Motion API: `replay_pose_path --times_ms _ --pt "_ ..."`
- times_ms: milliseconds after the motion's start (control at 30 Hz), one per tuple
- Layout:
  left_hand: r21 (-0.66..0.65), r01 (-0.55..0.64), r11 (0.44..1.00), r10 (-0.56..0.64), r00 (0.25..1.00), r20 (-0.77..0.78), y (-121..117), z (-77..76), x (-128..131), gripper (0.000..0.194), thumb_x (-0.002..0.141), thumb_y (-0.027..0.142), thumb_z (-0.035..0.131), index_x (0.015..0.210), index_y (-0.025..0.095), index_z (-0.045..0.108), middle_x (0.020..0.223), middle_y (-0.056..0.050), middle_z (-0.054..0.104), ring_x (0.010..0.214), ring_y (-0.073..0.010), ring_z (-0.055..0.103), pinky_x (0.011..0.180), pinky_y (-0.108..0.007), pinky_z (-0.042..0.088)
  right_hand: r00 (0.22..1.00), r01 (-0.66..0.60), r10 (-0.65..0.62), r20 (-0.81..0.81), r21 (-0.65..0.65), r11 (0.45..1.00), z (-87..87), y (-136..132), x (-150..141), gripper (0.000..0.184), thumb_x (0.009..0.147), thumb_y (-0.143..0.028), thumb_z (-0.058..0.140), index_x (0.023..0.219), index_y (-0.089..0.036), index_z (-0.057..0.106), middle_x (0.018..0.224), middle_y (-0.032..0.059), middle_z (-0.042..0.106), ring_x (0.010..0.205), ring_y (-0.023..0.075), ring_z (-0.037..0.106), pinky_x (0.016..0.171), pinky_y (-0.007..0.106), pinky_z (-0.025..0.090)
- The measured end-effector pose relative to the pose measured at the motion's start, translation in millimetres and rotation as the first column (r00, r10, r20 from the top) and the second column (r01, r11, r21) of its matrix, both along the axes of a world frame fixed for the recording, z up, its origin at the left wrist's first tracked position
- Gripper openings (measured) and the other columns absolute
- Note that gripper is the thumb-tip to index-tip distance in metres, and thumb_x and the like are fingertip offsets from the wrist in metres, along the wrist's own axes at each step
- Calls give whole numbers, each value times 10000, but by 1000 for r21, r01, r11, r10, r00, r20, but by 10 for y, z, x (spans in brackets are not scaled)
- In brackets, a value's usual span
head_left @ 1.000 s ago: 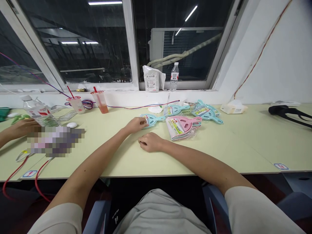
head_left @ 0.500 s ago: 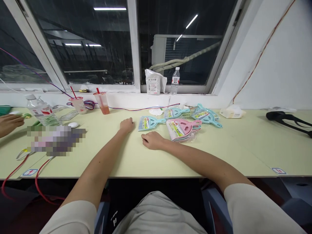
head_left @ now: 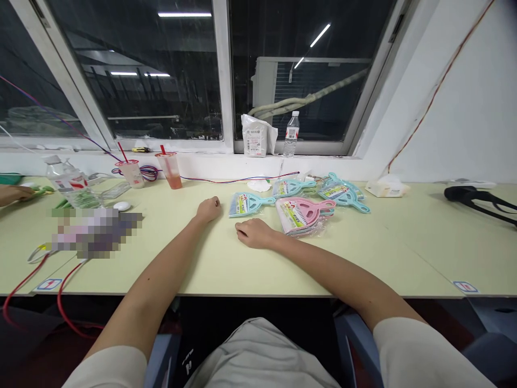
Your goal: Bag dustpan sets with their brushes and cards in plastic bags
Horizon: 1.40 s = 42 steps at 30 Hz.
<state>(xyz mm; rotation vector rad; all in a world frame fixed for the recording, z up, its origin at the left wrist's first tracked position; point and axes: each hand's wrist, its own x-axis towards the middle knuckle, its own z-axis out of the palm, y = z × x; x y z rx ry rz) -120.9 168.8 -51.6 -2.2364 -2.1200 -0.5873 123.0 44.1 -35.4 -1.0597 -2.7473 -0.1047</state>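
Note:
My left hand (head_left: pixel 208 209) rests on the pale green table (head_left: pixel 226 258) in a loose fist, holding nothing, just left of a blue packaged dustpan set (head_left: pixel 248 204). My right hand (head_left: pixel 253 233) lies on the table with its fingers curled under, empty, beside a pink packaged dustpan set (head_left: pixel 301 214). More blue dustpan packs (head_left: pixel 341 192) lie behind the pink one, near the wall.
Two drink cups with straws (head_left: pixel 170 169) and a plastic bottle (head_left: pixel 67 180) stand at the left. Another person's hand (head_left: pixel 12 194) is at the far left edge. A water bottle (head_left: pixel 291 133) and white bag (head_left: pixel 254 136) sit on the windowsill. Tissues (head_left: pixel 386 188) and a black object (head_left: pixel 472 195) lie right.
My left hand let go of the blue dustpan pack and pulled back to the left into a fist. The other person's hand withdrew to the left.

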Motion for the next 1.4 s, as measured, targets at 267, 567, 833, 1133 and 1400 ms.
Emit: replay_pose_path --times_ms 267,567,833,1133,1400 --pt "-15 28 999 -27 999 26 -47 28 15 191 885 268 531 1022 236 660 1011 -101 740 943 -269 680 772 -333 483 1000 11 -11 8 -22 1000 15 7 7 208 1020 -260 444 1035 -196 642 1008 65 750 862 201 655 686 299 321" --pt "-38 46 998 -44 998 36 -133 91 60 189 880 260 527 1020 231 651 1002 -100 737 924 -264 675 746 -329 476 1000 17 -17 -11 -13 1000 31 -10 6 215 1019 -262 439 1021 -195 643 993 60 753 838 201 651 658 301 297" --pt "-35 53 998 -52 998 20 -133 90 73 191 881 255 521 1021 231 649 1006 -101 737 928 -266 674 751 -331 475 1000 22 -22 -9 -16 1000 21 -4 8 206 1019 -259 448 1021 -198 645 986 59 751 844 203 656 663 304 303" --pt "-32 48 998 -47 999 13 -119 66 70 199 878 264 528 1025 235 657 997 -93 741 928 -261 676 755 -323 476 1000 29 -29 -4 -28 999 17 -1 3 212 1028 -263 436 1035 -198 638 1008 67 750 861 205 659 679 299 319" --pt "2 100 995 -99 985 138 -180 115 153 168 885 280 517 909 225 673 950 -82 741 843 -226 655 708 -304 453 1000 18 -18 20 -11 1000 12 7 8 208 1029 -269 434 1041 -199 630 1009 71 748 855 209 662 680 302 333"
